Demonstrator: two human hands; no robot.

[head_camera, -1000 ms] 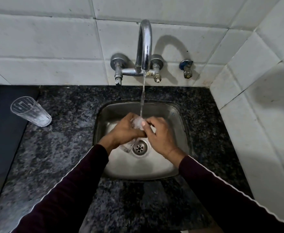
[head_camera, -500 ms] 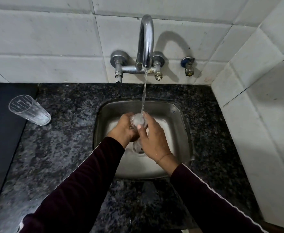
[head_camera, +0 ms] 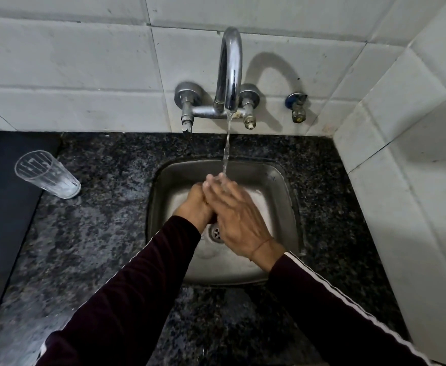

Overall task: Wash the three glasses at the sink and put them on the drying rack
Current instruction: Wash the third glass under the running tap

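Head view is showing the right hand point(head_camera: 239, 220) now lying over the left hand point(head_camera: 195, 207) under the tap's stream point(head_camera: 226, 154), where half a second ago the two were side by side around a glass held up to the water. That glass is now hidden by the hands, so I cannot tell exactly how it is sitting; judging by the pose, the left hand is curling round it from below while the right, fingers fairly straight, is rubbing across its top. Washing of this glass is therefore going on, not finishing, and nothing is yet heading to a drying rack, which is out of view. Both forearms in dark sleeves are angling inward over the sink point(head_camera: 282, 180), wrists above the drain point(head_camera: 215, 231). Water is falling from the tap point(head_camera: 230, 70) onto the right fingers point(head_camera: 211, 180). Well left of the sink, a second glass point(head_camera: 46, 174) is standing upright on the desk point(head_camera: 97, 220), beside a dark mat point(head_camera: 2, 202). A third glass is not showing.
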